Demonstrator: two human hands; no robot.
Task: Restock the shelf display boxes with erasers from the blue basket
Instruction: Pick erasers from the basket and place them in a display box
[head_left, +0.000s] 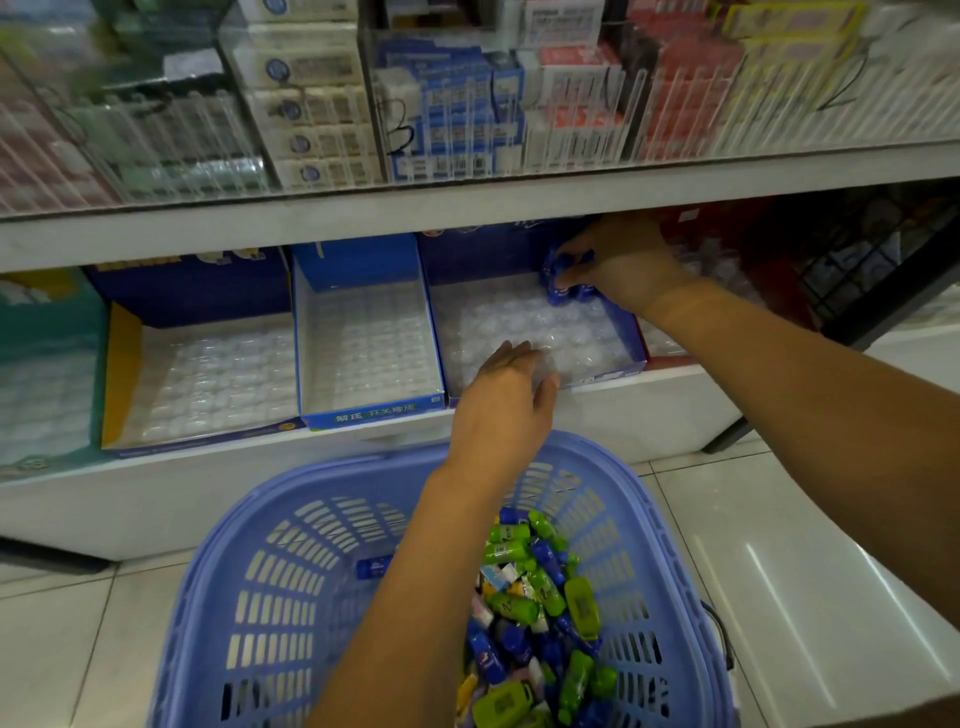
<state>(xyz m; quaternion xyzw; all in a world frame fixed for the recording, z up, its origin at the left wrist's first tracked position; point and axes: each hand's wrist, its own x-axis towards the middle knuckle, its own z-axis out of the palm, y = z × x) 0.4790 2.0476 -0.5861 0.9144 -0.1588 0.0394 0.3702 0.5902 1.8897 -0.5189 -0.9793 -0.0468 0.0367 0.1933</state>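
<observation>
r grip (623, 266) round blue erasers (562, 292)

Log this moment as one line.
right hand: holds blue erasers in display box | left hand: open over box front | blue basket: erasers remain

The upper shelf board (363, 213) hangs low over the dark blue display box (478, 260), leaving only a shallow slot to reach in from the front. In the box's rear right corner, the right hand (623, 265) and the blue erasers (563, 286) it grips fill the room. The left hand (506, 395) lies across its front lip. The rest of its tray (498, 322) is bare. Left of it a light blue box (363, 415) stands open. In front of it the blue basket (218, 545) takes up the floor.
</observation>
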